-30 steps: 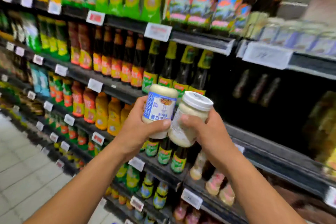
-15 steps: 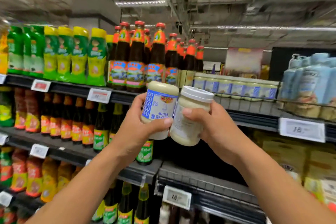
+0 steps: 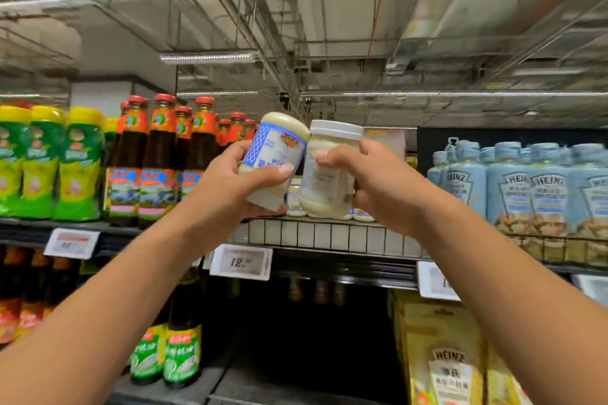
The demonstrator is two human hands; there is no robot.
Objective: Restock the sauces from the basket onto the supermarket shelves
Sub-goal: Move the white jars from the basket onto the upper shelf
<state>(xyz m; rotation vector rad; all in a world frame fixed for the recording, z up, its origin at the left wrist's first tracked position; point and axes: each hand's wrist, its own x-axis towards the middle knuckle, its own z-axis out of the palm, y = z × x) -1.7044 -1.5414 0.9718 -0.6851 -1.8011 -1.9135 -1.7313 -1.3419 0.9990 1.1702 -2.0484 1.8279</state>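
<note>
A person stands facing a supermarket sauce aisle, both bare arms raised toward the top shelf (image 3: 329,238). The left hand (image 3: 227,184) grasps a blue-labelled jar (image 3: 274,154) of pale creamy sauce, with the fingers curled behind it and the thumb across the front. This jar leans to the right. The right hand (image 3: 385,187) grasps a white-lidded jar (image 3: 324,181) of the same pale sauce. It is held upright, with the thumb across its front and the fingers wrapped round the far side. The two jars are side by side in the air, their upper parts touching, just above and in front of the shelf's wire front rail. Neither jar rests on the shelf. Behind them, low on that shelf, a few small matching jars (image 3: 296,204) stand partly hidden by the hands.

Left of the held jars stand dark bottles with red caps (image 3: 158,158), and further left are green and yellow pouches (image 3: 75,164). To the right is a row of pale blue Heinz bottles (image 3: 526,187). A white price tag (image 3: 241,261) reading "12." hangs on the shelf edge below the left hand. On the shelf beneath, dark bottles with green labels (image 3: 182,352) stand at the left and yellow Heinz pouches (image 3: 444,358) at the right. Overhead run bare ceiling pipes and strip lights (image 3: 207,57).
</note>
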